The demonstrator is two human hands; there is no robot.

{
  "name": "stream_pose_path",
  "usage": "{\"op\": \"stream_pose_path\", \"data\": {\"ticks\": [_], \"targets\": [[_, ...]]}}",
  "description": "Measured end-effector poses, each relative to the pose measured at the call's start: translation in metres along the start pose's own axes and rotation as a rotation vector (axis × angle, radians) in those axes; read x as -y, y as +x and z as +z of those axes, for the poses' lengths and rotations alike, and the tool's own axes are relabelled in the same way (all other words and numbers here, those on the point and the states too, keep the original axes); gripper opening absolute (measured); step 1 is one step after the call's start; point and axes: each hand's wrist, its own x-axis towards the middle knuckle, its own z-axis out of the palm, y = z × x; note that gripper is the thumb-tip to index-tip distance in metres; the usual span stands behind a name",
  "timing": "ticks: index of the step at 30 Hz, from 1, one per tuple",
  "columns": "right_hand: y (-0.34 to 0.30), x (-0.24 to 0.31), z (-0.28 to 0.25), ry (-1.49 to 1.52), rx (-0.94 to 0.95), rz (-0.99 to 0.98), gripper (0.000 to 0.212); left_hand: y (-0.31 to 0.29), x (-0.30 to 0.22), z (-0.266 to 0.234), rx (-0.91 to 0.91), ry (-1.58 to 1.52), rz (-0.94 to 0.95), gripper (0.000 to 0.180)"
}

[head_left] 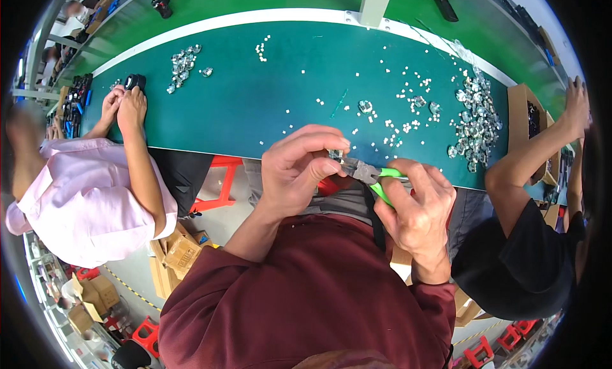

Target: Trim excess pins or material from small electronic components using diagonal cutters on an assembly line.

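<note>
We pinch a small clear part at the cutter tip
Left hand (298, 171) pinches the slippery, brittle-looking clear part (335, 154); right hand (415, 206) grips the green-handled cutters (373, 176)

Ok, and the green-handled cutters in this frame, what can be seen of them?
The cutters are small hand nippers with a grey metal head and bright green handles. The right hand grips the handles, which mostly disappear under its fingers. The head points left, toward a small clear part pinched in the left hand, and its tip appears to meet that part. The tool is held in the air near the edge of the green table. How far its blades are closed cannot be told.
</note>
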Motion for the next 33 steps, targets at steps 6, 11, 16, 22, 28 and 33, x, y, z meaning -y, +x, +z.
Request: {"op": "stream_pose_path", "data": {"ticks": [6, 11, 16, 22, 28, 33], "targets": [[0.002, -0.0012, -0.001, -0.019, 0.006, -0.004, 0.028, 0.001, 0.0049, -0.002, 0.003, 0.09, 0.06, 0.021], [0.002, 0.0006, -0.0014, -0.021, 0.009, -0.006, 0.028, -0.0003, 0.0033, -0.0028, 0.006, 0.082, 0.052, 0.021], [0.0012, -0.0001, -0.0013, 0.007, 0.018, -0.002, 0.029, -0.0027, 0.0026, -0.0025, -0.003, 0.075, 0.027, 0.022], [0.0031, 0.0006, -0.004, 0.023, 0.029, -0.004, 0.029, -0.0011, 0.002, -0.0042, 0.001, 0.08, 0.032, 0.022], [0.0057, 0.0006, -0.0031, 0.004, -0.008, -0.025, 0.025, 0.0005, -0.001, -0.0019, 0.008, 0.053, 0.051, 0.02], [0.0085, -0.001, -0.0037, 0.007, -0.029, -0.035, 0.023, 0.0018, -0.0004, -0.0035, -0.011, 0.058, 0.059, 0.02]]}}
